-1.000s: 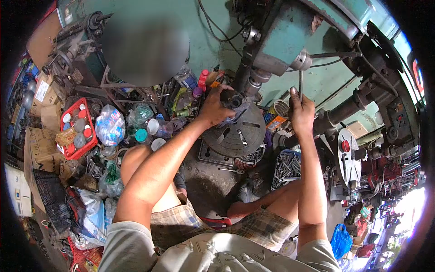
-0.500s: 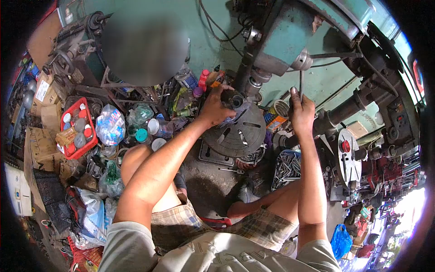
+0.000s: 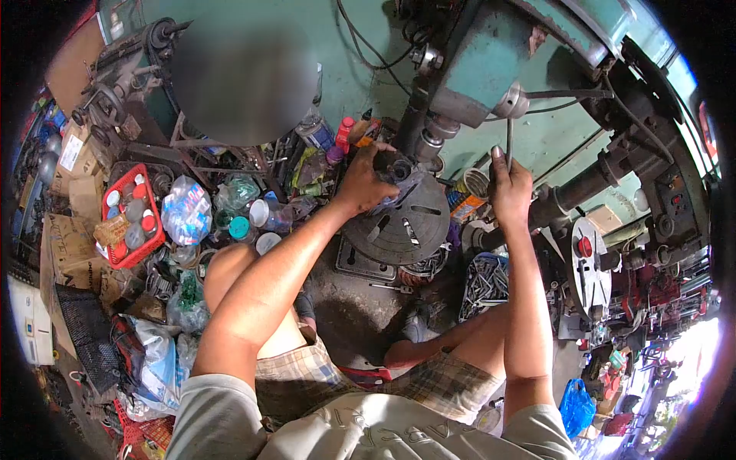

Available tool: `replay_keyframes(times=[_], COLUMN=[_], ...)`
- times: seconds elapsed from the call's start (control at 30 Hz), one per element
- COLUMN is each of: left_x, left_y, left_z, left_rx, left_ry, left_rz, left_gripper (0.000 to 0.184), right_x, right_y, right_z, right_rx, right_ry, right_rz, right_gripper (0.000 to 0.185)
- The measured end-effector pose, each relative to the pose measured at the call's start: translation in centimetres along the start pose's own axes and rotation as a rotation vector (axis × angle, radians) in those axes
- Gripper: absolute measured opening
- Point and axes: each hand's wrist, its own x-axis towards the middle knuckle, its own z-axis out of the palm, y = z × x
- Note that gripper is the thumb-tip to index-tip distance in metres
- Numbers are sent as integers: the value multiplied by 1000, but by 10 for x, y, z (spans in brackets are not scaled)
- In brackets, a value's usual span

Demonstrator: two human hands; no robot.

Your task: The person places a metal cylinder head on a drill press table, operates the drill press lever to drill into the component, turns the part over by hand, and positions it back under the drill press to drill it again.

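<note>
Left hand (image 3: pixel 359 185) is on a dark round metal part (image 3: pixel 397 170) with a hole in its top, fingers curled round the far side, thumb on the near side, so it's a grip. Part sits over the far edge of the slotted round table (image 3: pixel 395 231) of a drill press, hole facing up toward the camera; what supports it underneath is mostly hidden by the hand. Right hand (image 3: pixel 511 192) is closed round the feed lever (image 3: pixel 510 142), thumb laid up along the rod. Lever hangs down from the hub (image 3: pixel 510 101) on the green press head (image 3: pixel 477 77). Chuck (image 3: pixel 432 138) is just beside the part in this view; can't tell if a bit touches it. Both hands are occupied, left apparently steadying, right on the control. Around them: a tin can (image 3: pixel 475 182) between the hands, a tub of metal pieces (image 3: pixel 484 282) near the right forearm, a red basket (image 3: pixel 115 244) well off to the left.
</note>
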Motion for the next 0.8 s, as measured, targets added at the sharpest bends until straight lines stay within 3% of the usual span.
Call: replay_keyframes(times=[0.8], left_x=[-2], left_y=[2], left_z=[0], left_rx=[14], left_ry=[2], left_rz=[-16], left_gripper=[72], right_x=[-2], right_y=[-3], right_z=[0], right_rx=[23], right_ry=[-11], right_rz=[10], right_gripper=[59])
